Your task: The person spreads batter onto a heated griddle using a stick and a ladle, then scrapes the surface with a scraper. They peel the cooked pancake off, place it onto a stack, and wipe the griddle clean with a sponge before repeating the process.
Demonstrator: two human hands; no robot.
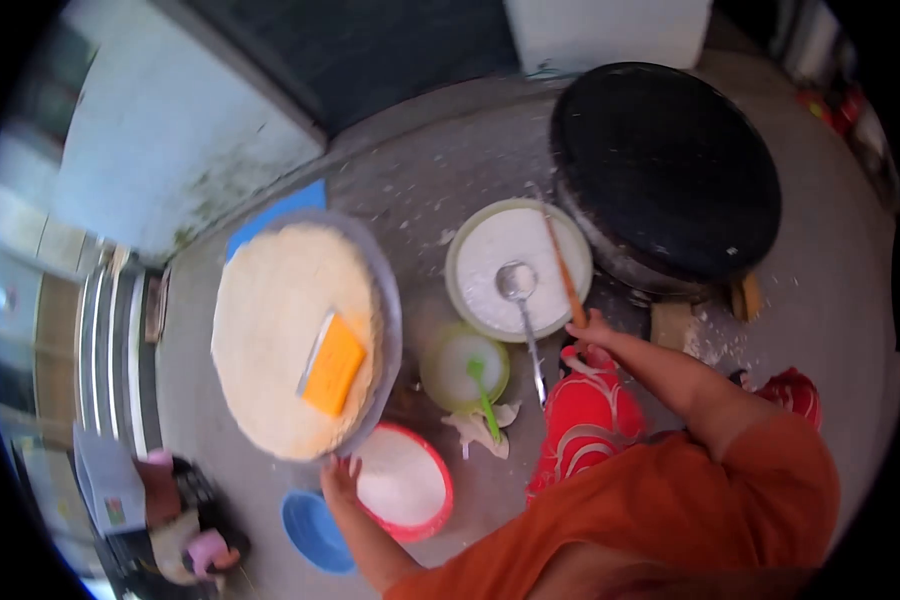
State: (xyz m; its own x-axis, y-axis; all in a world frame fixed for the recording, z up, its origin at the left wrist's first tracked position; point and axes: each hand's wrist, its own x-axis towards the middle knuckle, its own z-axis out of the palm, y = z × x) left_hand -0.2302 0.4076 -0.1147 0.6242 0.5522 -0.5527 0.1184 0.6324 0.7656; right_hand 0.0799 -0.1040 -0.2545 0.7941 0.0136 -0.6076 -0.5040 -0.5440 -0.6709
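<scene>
My right hand (590,328) is closed around the lower end of a thin wooden stick (562,262). The stick lies across the rim of a pale basin (454,285) of white batter, where a metal ladle (517,283) also rests. My left hand (341,479), fingers apart, is between a red-rimmed basin (446,500) of white powder or batter and the tray edge under a tall stack of thin round flatbreads (275,310). On the stack lies a flat orange thing with a silver edge (335,368), perhaps a scraper.
A large round black griddle (665,170) stands at the upper right. A green bowl (440,355) with a green-handled utensil (482,395) sits in the middle beside a crumpled cloth (482,432). A blue basin (315,535) is near my left forearm. White flecks dot the grey floor (400,165).
</scene>
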